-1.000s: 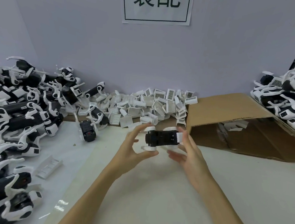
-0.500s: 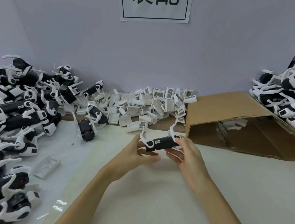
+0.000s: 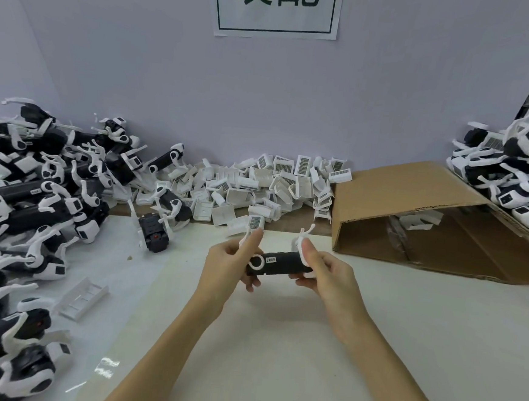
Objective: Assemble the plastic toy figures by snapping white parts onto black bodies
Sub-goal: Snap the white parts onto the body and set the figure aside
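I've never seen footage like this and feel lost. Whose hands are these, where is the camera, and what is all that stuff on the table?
There is no machine: a person wears a camera on the head, looking down at their own hands. The left hand and right hand grip one black toy body with white parts at its ends, above the table. A heap of black-and-white figures lies at the left, another heap at the far right, loose white parts along the wall, and an open cardboard box on its side.
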Demonstrator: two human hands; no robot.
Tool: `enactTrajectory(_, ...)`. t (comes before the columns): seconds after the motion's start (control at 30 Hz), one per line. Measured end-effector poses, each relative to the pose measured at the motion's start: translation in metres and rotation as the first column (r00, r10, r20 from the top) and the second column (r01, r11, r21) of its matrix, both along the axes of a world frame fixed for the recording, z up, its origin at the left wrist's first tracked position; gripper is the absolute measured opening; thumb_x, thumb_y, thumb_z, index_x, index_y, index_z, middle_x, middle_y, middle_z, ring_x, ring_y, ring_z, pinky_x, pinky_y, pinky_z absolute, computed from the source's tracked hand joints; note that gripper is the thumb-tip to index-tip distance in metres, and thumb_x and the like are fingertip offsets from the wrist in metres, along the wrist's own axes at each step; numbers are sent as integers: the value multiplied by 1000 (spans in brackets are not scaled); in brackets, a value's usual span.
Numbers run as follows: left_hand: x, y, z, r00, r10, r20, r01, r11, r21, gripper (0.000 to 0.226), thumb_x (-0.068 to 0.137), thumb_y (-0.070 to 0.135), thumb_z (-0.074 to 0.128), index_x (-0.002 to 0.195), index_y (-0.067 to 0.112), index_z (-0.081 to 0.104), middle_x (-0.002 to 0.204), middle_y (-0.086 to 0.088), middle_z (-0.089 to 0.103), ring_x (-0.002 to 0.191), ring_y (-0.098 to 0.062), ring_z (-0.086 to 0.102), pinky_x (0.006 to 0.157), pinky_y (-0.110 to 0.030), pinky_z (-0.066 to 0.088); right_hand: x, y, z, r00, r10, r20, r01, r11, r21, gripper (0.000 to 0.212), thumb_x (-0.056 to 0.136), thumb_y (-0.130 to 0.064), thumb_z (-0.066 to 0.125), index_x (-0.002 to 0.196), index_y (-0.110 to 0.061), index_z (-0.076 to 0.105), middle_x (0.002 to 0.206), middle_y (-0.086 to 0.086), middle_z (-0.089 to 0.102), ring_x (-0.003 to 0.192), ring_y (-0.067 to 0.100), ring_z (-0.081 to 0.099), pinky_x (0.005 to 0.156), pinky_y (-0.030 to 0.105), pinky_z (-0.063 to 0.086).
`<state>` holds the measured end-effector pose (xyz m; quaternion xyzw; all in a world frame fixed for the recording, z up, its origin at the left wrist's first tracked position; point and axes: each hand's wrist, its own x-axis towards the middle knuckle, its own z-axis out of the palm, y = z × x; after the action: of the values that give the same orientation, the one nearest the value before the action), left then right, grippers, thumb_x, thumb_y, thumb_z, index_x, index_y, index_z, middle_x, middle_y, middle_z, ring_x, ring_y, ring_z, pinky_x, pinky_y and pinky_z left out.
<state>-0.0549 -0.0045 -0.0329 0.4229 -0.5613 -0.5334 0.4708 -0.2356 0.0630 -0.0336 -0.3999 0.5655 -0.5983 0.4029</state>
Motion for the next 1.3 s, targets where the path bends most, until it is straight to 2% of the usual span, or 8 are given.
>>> enactTrajectory(0.23,-9,13,-6,943,-289,163,303,950,-70,70,70,48,95,129,37,61,100,-3,80,87,-29,81,84,-33,64,-8,-2,7,925,95,369,-38,986,-159,77,69,-52,82,132,-13,62,121,13,74,109,22,74,85,28,59)
enactTrajectory(0.4,-7,13,-10,938,-309,157,329,936,-122,86,74,49,90,147,40,46,116,1,78,108,-22,77,102,-37,57,-1,2,1,954,261,148,-246,963,-113,54,79,-36,82,126,-14,69,123,1,76,118,17,71,101,37,55)
enactTrajectory(0.53,-3,12,-15,905,-107,412,280,878,-387,122,76,67,78,169,39,3,165,13,31,153,-6,31,125,-34,29,-1,2,0,992,112,-56,-122,966,-228,38,90,-10,81,126,-21,71,120,-8,77,113,8,71,90,22,57)
enactTrajectory(0.67,1,11,-2,917,181,355,164,641,-750,107,84,76,75,168,39,20,173,13,24,160,-21,25,125,-38,20,-5,0,-6,914,19,-406,-140,953,-270,57,90,-5,79,140,-27,60,133,-12,67,126,6,60,101,25,53)
enactTrajectory(0.8,-3,12,3,834,352,424,312,334,-890,70,93,59,79,152,27,59,151,9,58,143,-14,51,113,-45,41,0,1,-9,815,41,-579,-235,935,-266,67,83,0,71,134,-42,57,133,-20,62,126,-1,58,103,16,47)
enactTrajectory(1.1,-2,13,9,973,231,20,-190,845,-500,41,103,42,69,144,36,65,85,24,71,78,-3,68,70,-11,48,7,2,-3,947,279,-162,-289,956,-44,46,92,-43,77,134,-34,61,120,-9,74,111,5,70,104,35,53)
enactTrajectory(1.2,-4,11,5,955,284,83,-221,870,-441,45,110,53,49,148,32,60,75,30,64,70,-4,54,62,-11,40,7,2,-2,974,214,-68,-220,972,-79,45,80,-50,80,120,-30,72,110,0,78,104,18,75,104,47,55)
enactTrajectory(1.3,-7,13,0,876,372,308,-177,840,-513,44,108,57,35,129,32,64,84,26,61,94,-16,63,74,-24,39,6,0,-5,994,37,-107,-49,993,-103,40,80,-46,87,115,-33,73,107,-11,78,101,10,74,89,28,57)
